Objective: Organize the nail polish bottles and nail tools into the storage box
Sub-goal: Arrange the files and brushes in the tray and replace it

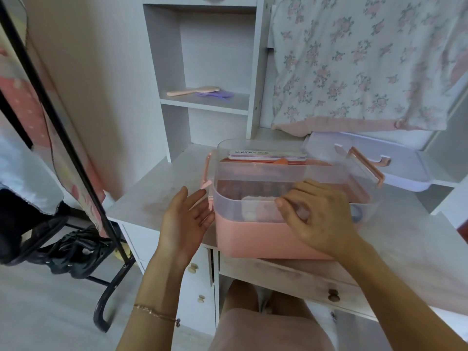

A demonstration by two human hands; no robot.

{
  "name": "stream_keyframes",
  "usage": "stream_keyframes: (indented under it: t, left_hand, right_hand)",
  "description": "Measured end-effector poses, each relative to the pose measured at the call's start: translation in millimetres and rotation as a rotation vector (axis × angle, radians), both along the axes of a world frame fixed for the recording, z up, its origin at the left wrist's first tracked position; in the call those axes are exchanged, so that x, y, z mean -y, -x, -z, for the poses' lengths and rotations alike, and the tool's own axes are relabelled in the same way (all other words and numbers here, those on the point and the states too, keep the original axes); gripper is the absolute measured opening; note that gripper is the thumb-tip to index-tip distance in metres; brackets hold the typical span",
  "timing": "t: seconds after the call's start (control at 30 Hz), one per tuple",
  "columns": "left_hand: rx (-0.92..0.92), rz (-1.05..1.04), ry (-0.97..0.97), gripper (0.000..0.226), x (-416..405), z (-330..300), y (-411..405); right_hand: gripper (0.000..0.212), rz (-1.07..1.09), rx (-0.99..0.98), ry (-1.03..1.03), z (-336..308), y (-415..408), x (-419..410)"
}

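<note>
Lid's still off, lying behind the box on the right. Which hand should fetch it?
Probably the right hand. It is already on the storage box's front rim, on the same side as the lid. The left hand is open at the box's left end, better placed to steady it.

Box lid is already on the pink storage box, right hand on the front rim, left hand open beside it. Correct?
Not quite. The head view shows the lid lying off to the right on the desk, behind the storage box. The right hand does rest on the front rim, and the left hand is open beside it.
</note>
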State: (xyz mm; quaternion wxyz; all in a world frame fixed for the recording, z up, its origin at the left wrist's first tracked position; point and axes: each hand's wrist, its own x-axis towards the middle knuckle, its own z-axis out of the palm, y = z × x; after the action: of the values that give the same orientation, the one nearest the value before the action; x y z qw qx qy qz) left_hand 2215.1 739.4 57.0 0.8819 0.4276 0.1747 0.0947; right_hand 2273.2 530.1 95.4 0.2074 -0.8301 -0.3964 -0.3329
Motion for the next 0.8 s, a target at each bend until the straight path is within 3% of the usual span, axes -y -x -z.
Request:
stream_keyframes:
  t: [0.17,0.3,0.4,0.53,0.63,0.7,0.8]
  left_hand:
    - [0.096,-0.081,-0.261,0.03,1.4,-13.8,-3.1]
    - [0.167,-0.1,-0.565,0.034,0.9,-25.4,-8.3]
    - [0.123,-0.06,-0.767,0.036,-1.5,-25.5,-11.1]
    - [0.036,-0.157,-0.613,0.042,-4.4,-8.7,-10.6]
    - [-0.116,-0.038,-0.523,0.037,2.3,7.7,-5.8]
    - [-0.091,0.065,-0.525,0.034,11.1,16.4,-0.3]
    - [-0.046,-0.005,-0.505,0.029,15.1,21.6,1.0]
  right_hand:
    - [0.032,0.0,0.031,-0.065,3.3,0.2,-2.0]
    - [0.037,0.057,0.021,-0.084,3.0,0.7,-5.7]
    - [0.038,0.109,-0.002,-0.071,1.7,2.4,-8.9]
    - [0.034,0.172,0.011,-0.092,3.5,7.1,-17.4]
    - [0.034,0.127,0.094,-0.134,5.8,6.1,-20.2]
    - [0.032,0.111,0.115,-0.146,7.3,7.5,-24.1]
    - [0.027,0.105,0.127,-0.126,13.7,12.1,-34.7]
